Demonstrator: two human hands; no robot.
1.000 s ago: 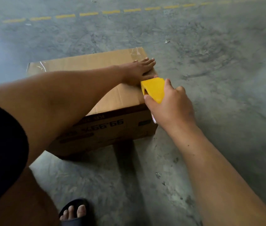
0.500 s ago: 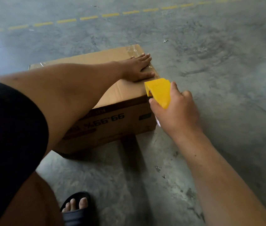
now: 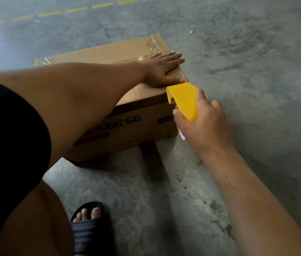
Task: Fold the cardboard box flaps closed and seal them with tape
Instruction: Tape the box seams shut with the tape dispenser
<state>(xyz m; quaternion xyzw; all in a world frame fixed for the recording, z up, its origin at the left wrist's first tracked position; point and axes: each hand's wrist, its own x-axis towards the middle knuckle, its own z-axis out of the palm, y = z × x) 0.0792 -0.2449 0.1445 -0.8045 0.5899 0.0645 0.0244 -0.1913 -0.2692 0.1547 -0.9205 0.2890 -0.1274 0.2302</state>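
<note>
Pressing left hand [image 3: 161, 71] flat, fingers straight, on cardboard box [image 3: 136, 115] top at 12 o'clock | right hand [image 3: 204, 126] gripping yellow tape dispenser [image 3: 184, 100] at box's 3 o'clock corner | risk: flap springs, tape wrinkles.

Your left forearm [image 3: 83, 93] covers most of the brown cardboard box [image 3: 146, 122] top, so the flap seam under it can't be checked. The box's side print is upside down and partly behind that arm. Your right hand [image 3: 205, 126] hides the rear of the yellow plastic tape dispenser [image 3: 184, 100]; the tape roll is not visible. The black slide sandal [image 3: 88, 231] runs off the bottom edge.
</note>
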